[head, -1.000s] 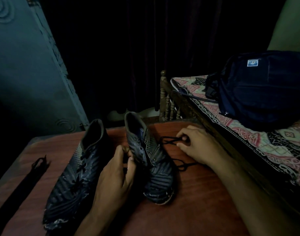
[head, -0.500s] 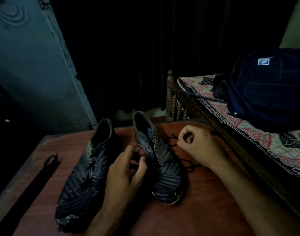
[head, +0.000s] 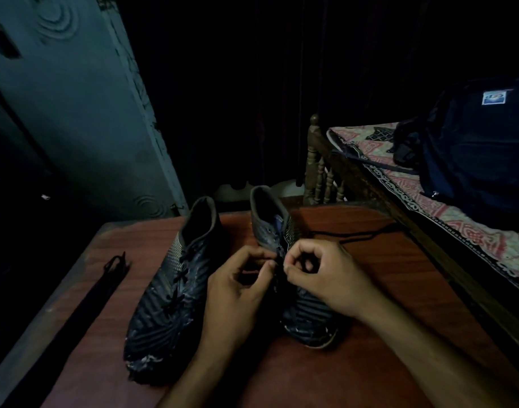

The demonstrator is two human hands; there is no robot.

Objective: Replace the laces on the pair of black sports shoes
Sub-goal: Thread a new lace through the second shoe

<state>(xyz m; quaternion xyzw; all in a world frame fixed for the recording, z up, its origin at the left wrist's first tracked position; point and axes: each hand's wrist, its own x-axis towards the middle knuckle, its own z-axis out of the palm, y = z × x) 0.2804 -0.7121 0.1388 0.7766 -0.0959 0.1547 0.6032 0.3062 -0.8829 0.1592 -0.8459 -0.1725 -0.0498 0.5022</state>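
Working over the lacing of the right-hand black striped sports shoe (head: 299, 307), the left hand (head: 237, 293) and right hand (head: 325, 278) meet fingertip to fingertip, each with thumb and forefinger curled together in a pinch at the eyelets; the light is too dim to tell for sure whether a lace sits between the fingers. A thin black lace (head: 361, 235) trails from that shoe across the reddish-brown wooden table (head: 399, 278) toward the bed. The other black striped sports shoe (head: 170, 293), laced, lies just beside it on the left. A long black strap-like bundle (head: 84, 307) lies well apart near the table's left edge. A dark blue backpack (head: 476, 154) rests on the patterned red-and-white bedspread (head: 470, 228).
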